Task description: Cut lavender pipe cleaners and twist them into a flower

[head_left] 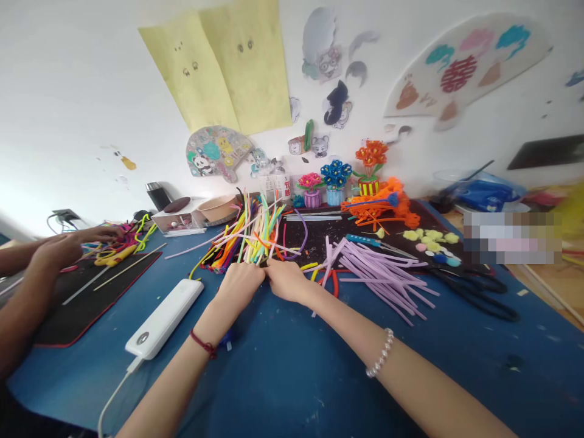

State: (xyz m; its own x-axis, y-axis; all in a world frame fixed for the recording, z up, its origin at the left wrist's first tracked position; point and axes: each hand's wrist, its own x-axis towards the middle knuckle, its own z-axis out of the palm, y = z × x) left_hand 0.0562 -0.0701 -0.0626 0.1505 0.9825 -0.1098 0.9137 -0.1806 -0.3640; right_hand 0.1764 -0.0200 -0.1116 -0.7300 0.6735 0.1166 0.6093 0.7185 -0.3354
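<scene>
My left hand (241, 283), with a red cord at its wrist, is closed at the near end of a bundle of coloured pipe cleaners (262, 228). Touching or nearly touching it, my right hand (287, 281) is also closed, with a beaded bracelet on that arm. What the fingers of either hand hold is hidden by the knuckles. Lilac pipe cleaners (381, 274) lie in a loose pile to the right, with blue-handled scissors (364, 240) at their far side.
A white power bank (164, 319) with a cable lies at the left. Another person's hands (59, 246) are over a black mat (98, 298). Flower pots (336, 193) and orange pipe cleaners (383, 207) stand behind; black-handled scissors (474, 292) lie right.
</scene>
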